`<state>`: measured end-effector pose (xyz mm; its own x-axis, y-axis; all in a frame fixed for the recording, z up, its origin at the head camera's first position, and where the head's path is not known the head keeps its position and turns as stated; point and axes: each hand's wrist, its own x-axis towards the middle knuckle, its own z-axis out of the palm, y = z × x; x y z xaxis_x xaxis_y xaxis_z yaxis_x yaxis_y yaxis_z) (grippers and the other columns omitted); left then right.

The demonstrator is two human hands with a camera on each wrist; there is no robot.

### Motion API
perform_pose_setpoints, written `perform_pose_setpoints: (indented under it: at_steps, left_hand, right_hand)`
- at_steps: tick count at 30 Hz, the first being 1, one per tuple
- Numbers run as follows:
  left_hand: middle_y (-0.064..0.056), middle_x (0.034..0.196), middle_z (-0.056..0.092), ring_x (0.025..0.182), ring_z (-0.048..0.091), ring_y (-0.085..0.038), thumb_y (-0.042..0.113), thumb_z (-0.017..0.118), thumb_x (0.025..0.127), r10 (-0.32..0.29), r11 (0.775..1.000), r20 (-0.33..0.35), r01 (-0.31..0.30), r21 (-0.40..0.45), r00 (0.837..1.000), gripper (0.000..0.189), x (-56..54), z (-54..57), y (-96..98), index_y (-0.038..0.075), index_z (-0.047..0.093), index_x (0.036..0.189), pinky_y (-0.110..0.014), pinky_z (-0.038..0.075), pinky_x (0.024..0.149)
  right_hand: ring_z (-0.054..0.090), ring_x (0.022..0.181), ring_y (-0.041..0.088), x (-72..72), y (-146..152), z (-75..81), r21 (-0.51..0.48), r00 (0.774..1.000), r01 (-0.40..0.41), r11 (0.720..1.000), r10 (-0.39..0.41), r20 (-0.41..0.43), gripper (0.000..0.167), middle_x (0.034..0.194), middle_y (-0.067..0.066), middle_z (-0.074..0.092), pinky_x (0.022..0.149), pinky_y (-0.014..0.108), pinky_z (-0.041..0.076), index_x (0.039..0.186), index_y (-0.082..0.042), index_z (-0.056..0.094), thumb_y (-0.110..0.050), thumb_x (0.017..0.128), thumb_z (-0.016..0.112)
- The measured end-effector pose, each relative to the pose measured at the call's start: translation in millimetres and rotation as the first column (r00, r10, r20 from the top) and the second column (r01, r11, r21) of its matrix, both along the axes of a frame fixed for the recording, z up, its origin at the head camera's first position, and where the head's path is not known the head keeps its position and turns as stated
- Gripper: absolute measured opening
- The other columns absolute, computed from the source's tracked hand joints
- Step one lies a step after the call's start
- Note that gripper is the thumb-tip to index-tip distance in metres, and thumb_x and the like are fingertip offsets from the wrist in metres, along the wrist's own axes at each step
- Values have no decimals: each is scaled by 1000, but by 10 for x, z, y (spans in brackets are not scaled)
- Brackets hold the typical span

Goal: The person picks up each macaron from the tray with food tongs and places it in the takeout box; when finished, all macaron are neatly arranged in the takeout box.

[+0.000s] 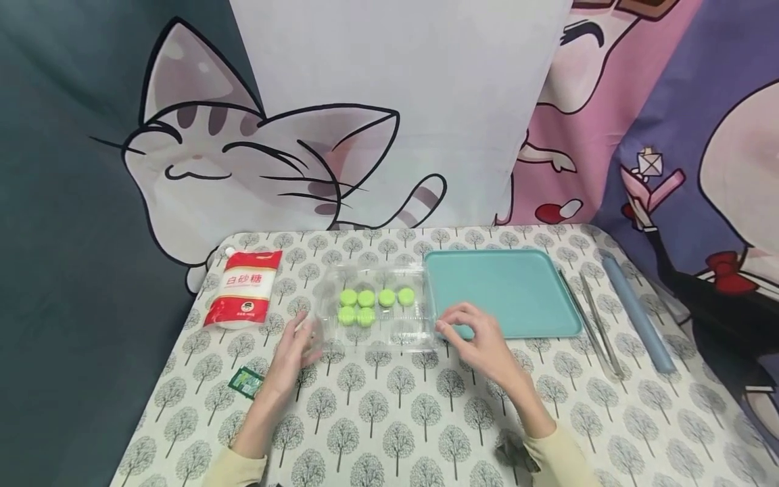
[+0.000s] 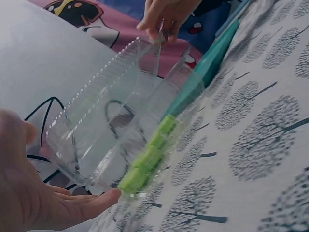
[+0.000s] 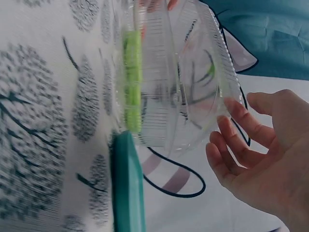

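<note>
A clear plastic box point(image 1: 377, 338) with a raised lid point(image 2: 104, 82) sits between my hands, in the middle of the patterned cloth. Several light green macarons point(image 1: 366, 298) fill part of its base, mostly toward the left. My left hand point(image 1: 292, 348) is at the box's left end, fingers extended and thumb apart; one fingertip comes right up to the macaron end in the left wrist view. At the right end, my right hand point(image 1: 477, 338) has the lid's corner between thumb and bent fingers point(image 3: 231, 137), its fingertips overlapping the plastic in the right wrist view.
A teal tray point(image 1: 499, 291) lies right beside the box. Beyond it are thin metal sticks point(image 1: 599, 328) and a blue-grey rod point(image 1: 639, 314). A red and white sugar bag point(image 1: 245, 287) lies at the left, with a small green sachet point(image 1: 246, 382) nearer.
</note>
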<state>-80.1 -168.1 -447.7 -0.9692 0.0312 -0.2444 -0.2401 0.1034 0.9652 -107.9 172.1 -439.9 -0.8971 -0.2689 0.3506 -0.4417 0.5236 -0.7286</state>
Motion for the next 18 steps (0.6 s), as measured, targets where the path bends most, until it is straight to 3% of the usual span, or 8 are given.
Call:
perform_pose_setpoints:
  at_steps: [5,9,14,18]
  left_hand:
    - [-25,157,39,135,52,-41,29,51,107,63,998,-16,-63,6,998,67,8,-108,45,5,19,160,-38,52,110]
    - [-28,150,45,130,56,-36,17,53,105,103,994,-29,-104,-24,994,62,8,-183,67,-3,26,156,-20,56,99]
    - [-24,125,59,103,68,-17,14,53,105,138,989,-16,-139,-43,990,49,21,-241,103,-10,38,145,-18,60,89]
    - [-14,103,63,83,65,-9,13,53,104,156,988,-6,-156,-20,988,36,2,-273,115,-8,44,133,-20,61,79]
  right_hand:
    - [70,92,20,31,-4,-99,9,1000,10,1000,-10,28,4,102,4,74,85,44,63,90,-8,76,-5,87,75]
    - [69,87,19,47,-31,-145,1,994,18,1000,-18,108,9,101,6,71,81,35,65,89,-9,74,-1,85,76]
    - [65,85,14,67,-69,-168,-9,965,75,997,-71,254,11,97,5,66,80,24,62,89,-8,71,1,84,75]
    - [63,79,14,65,-76,-175,-48,911,122,991,-93,401,14,92,9,65,74,21,60,98,-1,64,-2,87,72]
